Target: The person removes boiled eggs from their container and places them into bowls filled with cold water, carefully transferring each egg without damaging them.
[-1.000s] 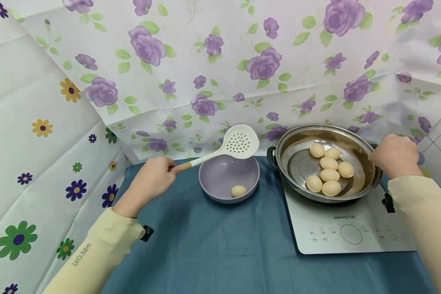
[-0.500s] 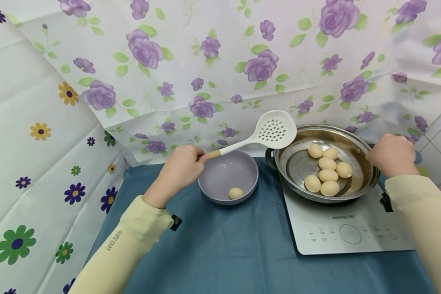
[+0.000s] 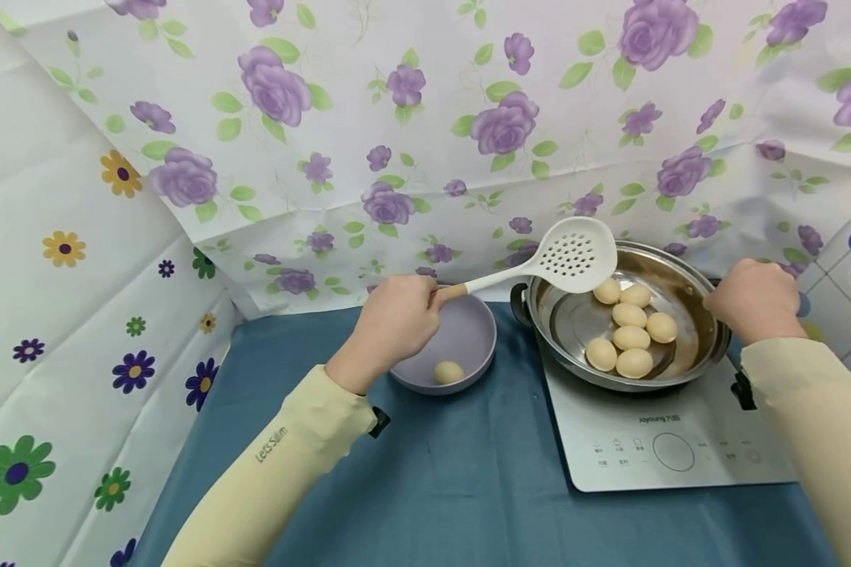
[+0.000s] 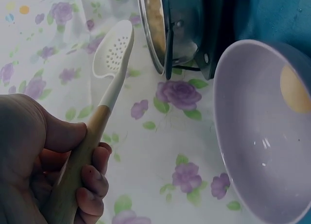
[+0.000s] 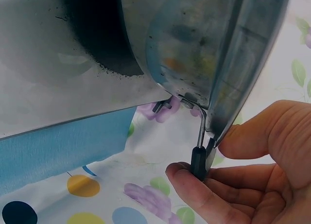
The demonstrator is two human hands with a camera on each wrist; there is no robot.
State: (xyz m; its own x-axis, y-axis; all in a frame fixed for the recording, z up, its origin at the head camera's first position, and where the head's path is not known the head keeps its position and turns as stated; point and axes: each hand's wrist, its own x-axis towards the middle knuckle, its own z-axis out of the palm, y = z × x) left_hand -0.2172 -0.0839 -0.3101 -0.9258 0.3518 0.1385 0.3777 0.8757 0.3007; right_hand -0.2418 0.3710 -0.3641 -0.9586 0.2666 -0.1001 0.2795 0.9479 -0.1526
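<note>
My left hand [image 3: 400,319] grips the wooden handle of a white skimmer [image 3: 577,253], fingers wrapped round it in the left wrist view. The skimmer's perforated head is raised over the left rim of a steel pan [image 3: 566,319]. Inside the pan lie several pale eggs [image 3: 631,338]. At the pan's right side, my right hand [image 3: 755,299] holds its side handle. The right wrist view shows thumb and fingers about that black-tipped handle [image 5: 198,163]. Below my left hand and partly behind it stands a purple bowl [image 3: 478,339] with one egg [image 3: 448,372] in it.
The pan rests on a white induction cooktop [image 3: 603,468] with a round dial and marked controls. Blue cloth [image 3: 447,480] covers the table. Flower-printed sheets [image 3: 425,220] hang behind and at the left side.
My left hand has carried the skimmer rightward, from above the bowl to the pan's left rim. My right hand has stayed at the pan handle, and the eggs have kept their places.
</note>
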